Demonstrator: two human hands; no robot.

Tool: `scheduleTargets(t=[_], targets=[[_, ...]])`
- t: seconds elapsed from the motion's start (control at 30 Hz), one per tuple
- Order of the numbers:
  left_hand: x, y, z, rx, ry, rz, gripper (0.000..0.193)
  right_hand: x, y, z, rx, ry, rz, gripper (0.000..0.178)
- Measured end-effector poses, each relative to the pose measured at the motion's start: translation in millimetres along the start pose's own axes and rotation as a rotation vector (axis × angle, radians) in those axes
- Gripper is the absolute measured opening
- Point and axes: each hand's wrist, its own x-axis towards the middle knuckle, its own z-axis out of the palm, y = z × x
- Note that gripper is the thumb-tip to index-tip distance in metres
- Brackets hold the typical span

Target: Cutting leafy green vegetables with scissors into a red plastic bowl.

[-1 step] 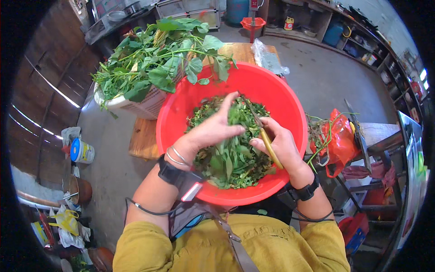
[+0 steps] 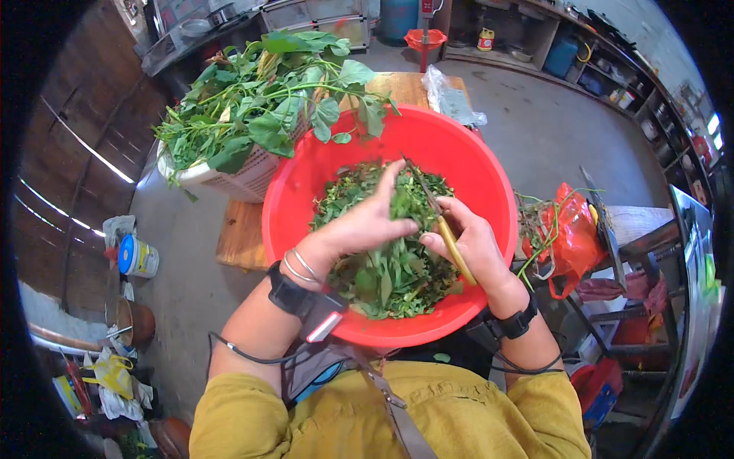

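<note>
My left hand (image 2: 365,220) is above the chopped greens (image 2: 348,187), palm turned inward, index finger stretched up and thumb to the right. A bunch of leafy greens (image 2: 382,271) runs beneath it, and leaves show between thumb and index finger; its other fingers are hidden. My right hand (image 2: 475,237) grips a knife (image 2: 456,251) by its yellow handle. The slim dark blade points up and left, close beside the leaves and near the left index fingertip. Both hands are inside a big red basin (image 2: 489,183) that holds the chopped greens.
A pale basket (image 2: 248,180) heaped with leafy vines stands left of the basin on a wooden table (image 2: 241,237). Behind the basin lies a clear plastic bag (image 2: 437,88). To the right are a red plastic bag (image 2: 569,245) and a long blade (image 2: 609,237). A blue-lidded bucket (image 2: 139,256) stands on the floor.
</note>
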Motion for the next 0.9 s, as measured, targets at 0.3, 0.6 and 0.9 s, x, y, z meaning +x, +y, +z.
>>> scheduleTargets(t=[0.3,0.6,0.9], targets=[[2.7,-3.9,36.2,0.222,-0.132,0.092,0.104,0.2,-1.0,1.0,0.264,-0.02,-0.095,0.052],[0.2,-2.0,44.2,0.263,-0.05,0.253,0.102,2.1,3.6,-0.1,0.329,-0.003,-0.115,0.051],[1.5,-5.9,44.5,0.19,-0.133,0.236,0.103,1.7,0.3,-2.9,0.273,-0.035,-0.091,0.051]])
